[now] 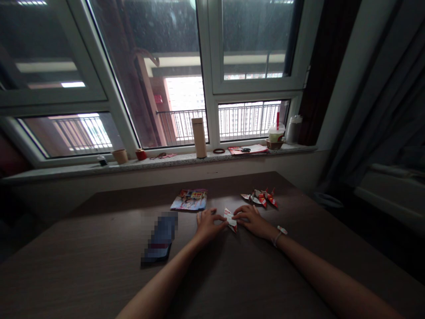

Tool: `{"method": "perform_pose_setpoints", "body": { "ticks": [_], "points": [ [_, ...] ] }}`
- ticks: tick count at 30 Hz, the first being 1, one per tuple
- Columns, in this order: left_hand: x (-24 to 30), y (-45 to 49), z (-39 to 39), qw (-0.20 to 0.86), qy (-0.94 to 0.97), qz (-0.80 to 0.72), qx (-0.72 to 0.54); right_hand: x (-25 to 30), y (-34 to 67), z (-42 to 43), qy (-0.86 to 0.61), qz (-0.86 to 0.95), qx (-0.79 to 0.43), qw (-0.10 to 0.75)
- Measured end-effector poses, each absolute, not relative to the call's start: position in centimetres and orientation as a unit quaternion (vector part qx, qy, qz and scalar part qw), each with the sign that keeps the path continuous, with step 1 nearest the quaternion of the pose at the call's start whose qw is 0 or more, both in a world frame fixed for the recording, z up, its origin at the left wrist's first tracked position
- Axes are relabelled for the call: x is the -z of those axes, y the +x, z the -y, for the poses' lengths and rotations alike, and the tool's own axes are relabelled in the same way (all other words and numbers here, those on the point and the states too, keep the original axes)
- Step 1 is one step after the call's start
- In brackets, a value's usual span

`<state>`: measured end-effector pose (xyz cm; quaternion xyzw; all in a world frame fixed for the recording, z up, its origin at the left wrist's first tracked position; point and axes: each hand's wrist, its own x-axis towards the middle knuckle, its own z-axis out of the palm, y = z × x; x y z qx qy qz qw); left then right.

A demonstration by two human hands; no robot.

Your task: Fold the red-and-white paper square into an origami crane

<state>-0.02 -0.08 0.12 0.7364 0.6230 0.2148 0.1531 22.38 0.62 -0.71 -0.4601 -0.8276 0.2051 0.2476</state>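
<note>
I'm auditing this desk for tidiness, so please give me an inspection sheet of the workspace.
Surface: dark wood-grain table.
Job's things: folded paper on the table; paper cranes just beyond it.
Clutter: colourful booklet; dark blurred item at left.
Hands: left hand and right hand both touch the folded paper; grip unclear.
Cables: nothing seen.
Surroundings: windowsill with flask and drink cup; curtain at right.

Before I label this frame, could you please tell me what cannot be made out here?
Head view, dark flat object: pixelated over, so unidentifiable.
Head view, folded paper: partly covered by fingers of the left hand and right hand; its folds are unclear.
Head view, colourful sheets: print too small to read.
Head view, small red item on the windowsill: too dim and small to name.
</note>
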Motion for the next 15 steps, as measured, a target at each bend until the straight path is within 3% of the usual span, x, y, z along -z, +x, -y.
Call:
{"method": "perform_pose_setpoints", "body": {
  "ticks": [15],
  "points": [
    [-0.16, 0.25, 0.44, 0.134, 0.741, -0.608, -0.253, 0.93, 21.82, -0.65, -0.477, 0.805, -0.206, 0.286]
  ]
}}
